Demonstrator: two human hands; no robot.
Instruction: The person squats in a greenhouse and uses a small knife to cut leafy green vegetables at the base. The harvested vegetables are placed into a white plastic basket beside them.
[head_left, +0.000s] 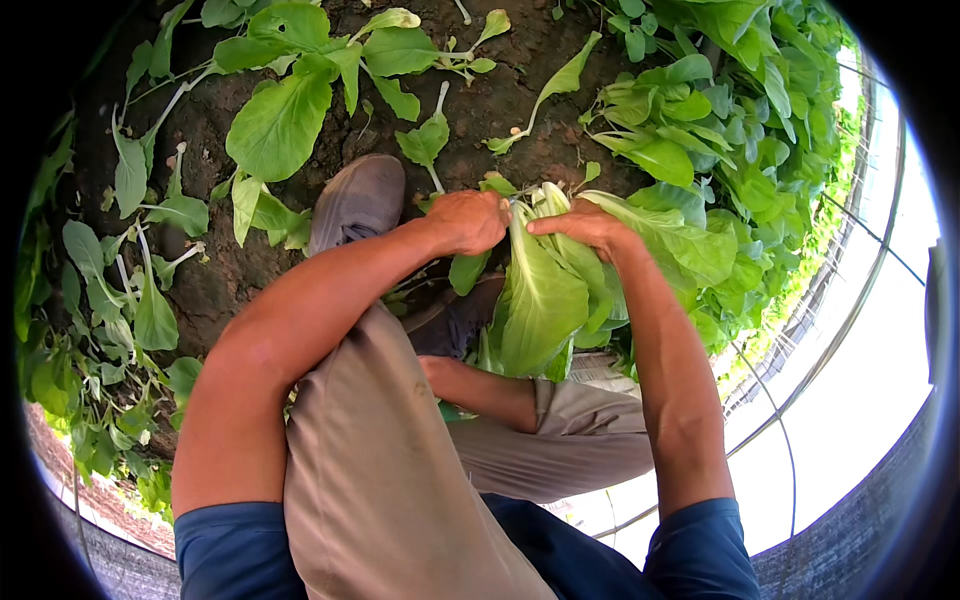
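Note:
A bunch of leafy greens (541, 292) with pale stalks hangs with its leaves towards me and its cut-looking stalk end away from me. My right hand (581, 225) is closed around the stalks, the thumb lying across the front. Against the left side of the same stalk end, my left hand (471, 222) is curled with the knuckles up. A small bluish spot shows at its fingertips, and I cannot make out whether something is held there. Below the left hand hangs a single green leaf (469, 271).
Loose leaves (281, 124) and stalks are strewn over the brown soil (480, 112). Dense leafy plants (757, 150) grow on the right. My left shoe (357, 196) rests on the soil; the other shoe (450, 319) is partly covered. Curved poles (855, 322) and dark netting (847, 525) border the right side.

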